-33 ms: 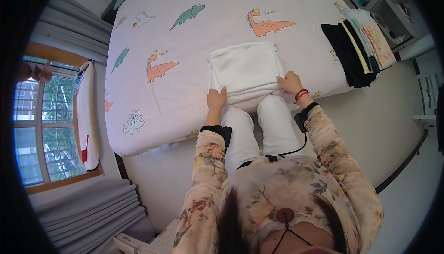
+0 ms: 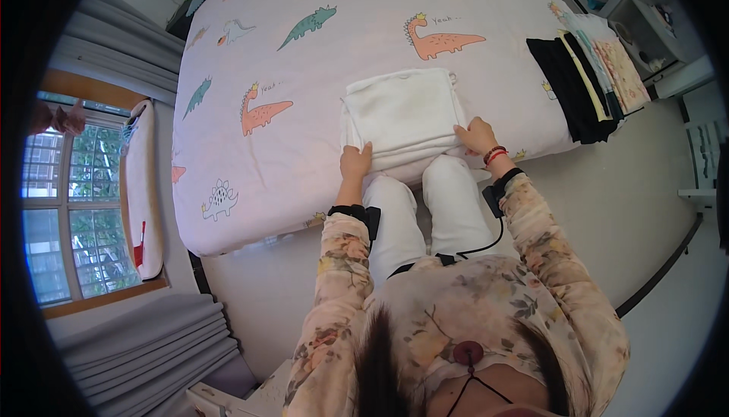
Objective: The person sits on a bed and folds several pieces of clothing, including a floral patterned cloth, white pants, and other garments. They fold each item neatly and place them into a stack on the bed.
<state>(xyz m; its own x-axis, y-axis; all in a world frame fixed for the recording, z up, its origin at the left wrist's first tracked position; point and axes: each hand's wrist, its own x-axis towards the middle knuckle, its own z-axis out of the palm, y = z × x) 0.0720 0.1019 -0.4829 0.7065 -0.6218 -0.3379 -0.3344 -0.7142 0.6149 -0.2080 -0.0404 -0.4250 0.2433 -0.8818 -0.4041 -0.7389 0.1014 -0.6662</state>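
Evenly, we reach forward, thumbs uppermost. Our left hand [image 2: 355, 163] and right hand [image 2: 478, 137] pinch the white cloth [image 2: 402, 109] at its near corners.

Wht cloth [image 2: 402, 109] underside hidden; bed [image 2: 319, 181] cut off @ top.

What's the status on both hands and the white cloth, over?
Left hand, right hand: at near corners of white cloth, grip partly hidden. Cloth folded, on bed. Nothing blocking; black garment off right.
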